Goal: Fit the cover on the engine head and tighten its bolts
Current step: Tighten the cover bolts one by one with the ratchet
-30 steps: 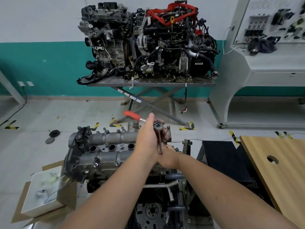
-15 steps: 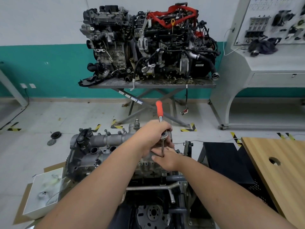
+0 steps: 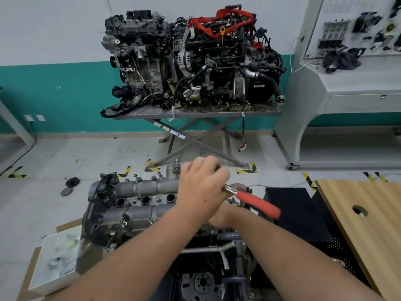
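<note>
Orange-handled ratchet (image 3: 256, 203) lies with its long axis running from frame centre toward lower right, head end clenched in the left hand (image 3: 201, 190) over the right end of the cover (image 3: 138, 190); right hand (image 3: 221, 216) is mostly hidden, grip indeterminate.

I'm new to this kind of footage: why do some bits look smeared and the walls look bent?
Head view: the left hand is motion-blurred, and so is the ratchet's orange grip; the silver cover stays sharp. The wide-angle lens bows the teal wall band and the cabinet. Lighting is soft and even, with no harsh glare.
</note>
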`<state>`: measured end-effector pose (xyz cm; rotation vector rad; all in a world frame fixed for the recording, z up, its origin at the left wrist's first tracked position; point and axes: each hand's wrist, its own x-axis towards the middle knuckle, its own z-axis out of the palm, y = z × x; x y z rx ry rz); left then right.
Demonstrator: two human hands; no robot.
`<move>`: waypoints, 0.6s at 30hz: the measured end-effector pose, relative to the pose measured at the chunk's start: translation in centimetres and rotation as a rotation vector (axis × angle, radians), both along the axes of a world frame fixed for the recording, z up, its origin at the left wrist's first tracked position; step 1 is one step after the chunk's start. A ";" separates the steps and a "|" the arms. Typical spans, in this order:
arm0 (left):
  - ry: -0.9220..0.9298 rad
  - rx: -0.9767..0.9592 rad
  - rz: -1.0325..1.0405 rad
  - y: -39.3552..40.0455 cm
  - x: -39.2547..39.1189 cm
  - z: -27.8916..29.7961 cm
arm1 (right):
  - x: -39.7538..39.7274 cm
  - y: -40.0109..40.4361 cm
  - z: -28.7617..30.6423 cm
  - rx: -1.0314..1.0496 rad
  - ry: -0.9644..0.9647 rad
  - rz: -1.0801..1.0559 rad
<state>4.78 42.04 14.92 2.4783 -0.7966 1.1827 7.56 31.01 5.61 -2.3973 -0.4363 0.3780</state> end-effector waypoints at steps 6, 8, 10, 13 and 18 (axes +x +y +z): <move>0.776 -1.284 -0.219 -2.6 -0.7 -0.4 | 1.0 0.4 -1.0 0.028 0.216 0.066; 0.992 -1.654 -0.214 -2.8 0.1 0.5 | 1.1 0.5 -1.4 -0.048 0.221 0.069; 1.224 -1.720 -0.227 -2.1 0.9 1.3 | 1.4 0.6 -1.5 -0.087 0.223 0.050; 1.410 -1.500 -0.244 -0.6 1.4 2.2 | 1.5 0.3 -1.8 -0.116 0.236 0.050; 1.383 -1.174 -0.147 0.6 1.6 3.1 | 1.3 0.1 -1.5 -0.168 0.234 0.049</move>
